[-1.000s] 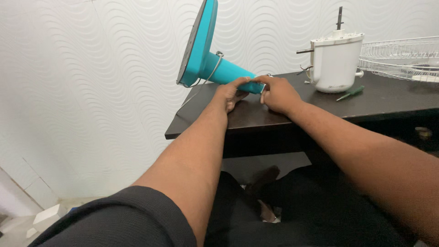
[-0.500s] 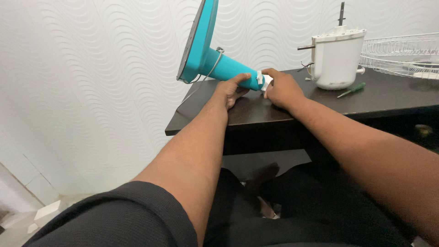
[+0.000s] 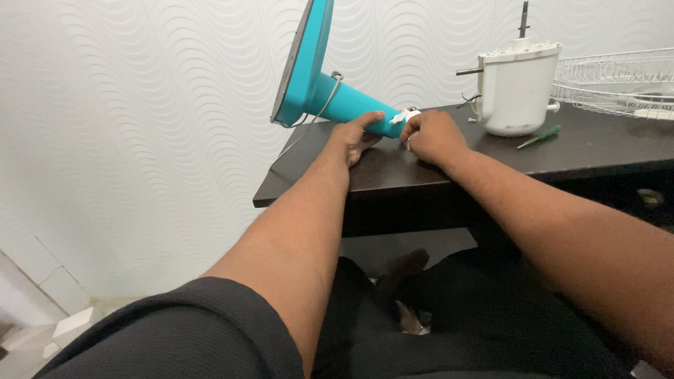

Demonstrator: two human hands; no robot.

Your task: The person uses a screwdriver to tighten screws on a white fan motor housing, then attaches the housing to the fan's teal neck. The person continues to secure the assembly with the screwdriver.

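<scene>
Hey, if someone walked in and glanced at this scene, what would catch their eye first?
Probably the bright turquoise plastic fan base, tipped on its side at the left end of the dark wooden table, with the left hand gripping its neck and the right hand at a small white fitting on its tip. Further right stand a white plastic motor housing and a white wire grille.
</scene>
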